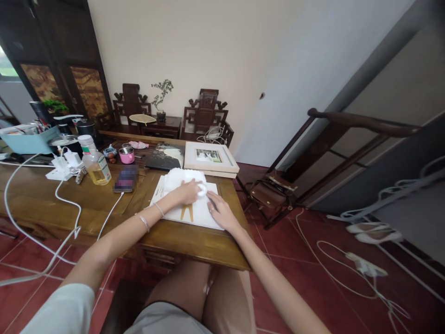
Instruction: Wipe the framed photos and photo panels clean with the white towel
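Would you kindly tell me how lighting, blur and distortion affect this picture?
Head view: the chair at right looks stretched and tilted, likely wide-angle distortion; head view: the white material under the left hand is washed pale, little texture showing; head view: the phone is partly pixelated.

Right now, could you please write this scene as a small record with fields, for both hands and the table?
Left hand: fingers bent, on soft white material
Right hand: fingers extended, over the white sheet
White sheet: on the wooden table; a brown forked shape shows on it
Beyond: framed picture
Left side: phone, bottle of yellowish liquid, pink cup
Unclear: what the white material is
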`<state>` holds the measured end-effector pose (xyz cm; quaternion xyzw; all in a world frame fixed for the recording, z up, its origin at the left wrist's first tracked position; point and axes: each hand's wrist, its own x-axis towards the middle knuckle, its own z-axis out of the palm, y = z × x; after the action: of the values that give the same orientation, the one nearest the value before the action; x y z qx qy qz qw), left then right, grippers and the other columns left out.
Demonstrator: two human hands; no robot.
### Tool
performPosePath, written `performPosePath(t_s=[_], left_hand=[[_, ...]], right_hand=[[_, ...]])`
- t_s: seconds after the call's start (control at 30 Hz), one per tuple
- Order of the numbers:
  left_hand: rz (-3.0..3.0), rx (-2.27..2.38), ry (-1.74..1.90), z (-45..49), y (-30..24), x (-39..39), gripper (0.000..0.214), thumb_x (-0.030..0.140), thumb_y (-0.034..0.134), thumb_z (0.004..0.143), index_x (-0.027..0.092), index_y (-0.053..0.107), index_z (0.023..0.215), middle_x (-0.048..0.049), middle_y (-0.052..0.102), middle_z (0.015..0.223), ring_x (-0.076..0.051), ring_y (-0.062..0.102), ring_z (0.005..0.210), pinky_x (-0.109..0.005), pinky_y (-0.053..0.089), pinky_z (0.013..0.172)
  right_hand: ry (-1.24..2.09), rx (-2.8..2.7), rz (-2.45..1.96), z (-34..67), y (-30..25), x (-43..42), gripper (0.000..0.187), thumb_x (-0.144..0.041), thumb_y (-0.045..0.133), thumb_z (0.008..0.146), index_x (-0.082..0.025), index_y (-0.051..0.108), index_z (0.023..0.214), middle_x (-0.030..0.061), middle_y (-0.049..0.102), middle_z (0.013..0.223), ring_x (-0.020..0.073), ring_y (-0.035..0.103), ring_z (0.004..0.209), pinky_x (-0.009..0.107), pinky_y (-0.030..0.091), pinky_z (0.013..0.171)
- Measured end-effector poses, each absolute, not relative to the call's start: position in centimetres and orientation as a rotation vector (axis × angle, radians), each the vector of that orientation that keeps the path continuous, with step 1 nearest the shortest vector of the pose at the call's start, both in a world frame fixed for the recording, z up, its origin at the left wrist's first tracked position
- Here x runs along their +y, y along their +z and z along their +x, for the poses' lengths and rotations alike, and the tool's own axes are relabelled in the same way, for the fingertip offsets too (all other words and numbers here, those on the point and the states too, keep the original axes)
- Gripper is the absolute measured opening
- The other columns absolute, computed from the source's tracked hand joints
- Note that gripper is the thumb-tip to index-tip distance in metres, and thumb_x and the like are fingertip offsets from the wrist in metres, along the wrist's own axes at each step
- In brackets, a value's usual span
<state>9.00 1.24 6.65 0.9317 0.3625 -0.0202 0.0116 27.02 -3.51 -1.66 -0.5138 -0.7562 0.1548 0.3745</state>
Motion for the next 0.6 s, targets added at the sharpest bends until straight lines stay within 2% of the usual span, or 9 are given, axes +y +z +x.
performPosePath(t_s=[0.1, 0.27, 0.37, 0.6], left_hand=[[2.891, 1.190, -0.054, 8.3, 6.2, 1.3, 0.037, 0.005, 0.037, 0.084, 0.013, 0.055, 0.115, -0.0147, 0.034, 0.147, -0.030, 0.028, 0.136, -0.058, 0.037, 0.098], [2.860, 1.300, -0.042, 7.0, 6.6, 2.3, 0.035, 0.004, 0.036, 0.084, 0.013, 0.057, 0.112, -0.0158, 0.040, 0.142, -0.030, 0.032, 0.132, -0.061, 0.034, 0.099], [2.894, 1.281, -0.113, 8.0, 6.6, 1.8, 0.040, 0.002, 0.036, 0.082, 0.014, 0.058, 0.114, -0.0140, 0.038, 0.145, -0.032, 0.029, 0.134, -0.065, 0.034, 0.097], [3.044, 1.173, -0.193, 9.4, 6.1, -5.5, 0.039, 0.006, 0.045, 0.080, 0.013, 0.063, 0.113, -0.0172, 0.031, 0.148, -0.042, 0.020, 0.137, -0.070, 0.028, 0.097]], right_hand=[[0.394, -1.933, -1.317, 27.0, -1.7, -3.5, 0.041, -0.025, 0.046, 0.085, -0.019, 0.057, 0.125, 0.0107, 0.053, 0.135, 0.0251, 0.043, 0.130, 0.050, 0.028, 0.113], [0.378, -1.935, -1.333, 26.9, -1.8, -3.4, 0.041, -0.024, 0.044, 0.086, -0.016, 0.057, 0.124, 0.0122, 0.053, 0.135, 0.0251, 0.043, 0.131, 0.049, 0.029, 0.113], [0.369, -1.936, -1.336, 26.9, -1.7, -3.5, 0.041, -0.024, 0.043, 0.086, -0.015, 0.057, 0.124, 0.0131, 0.054, 0.134, 0.0256, 0.043, 0.131, 0.050, 0.029, 0.112], [0.358, -1.939, -1.337, 27.0, -1.8, -3.4, 0.044, -0.018, 0.038, 0.085, -0.016, 0.057, 0.124, 0.0112, 0.054, 0.134, 0.0237, 0.043, 0.131, 0.048, 0.030, 0.113]])
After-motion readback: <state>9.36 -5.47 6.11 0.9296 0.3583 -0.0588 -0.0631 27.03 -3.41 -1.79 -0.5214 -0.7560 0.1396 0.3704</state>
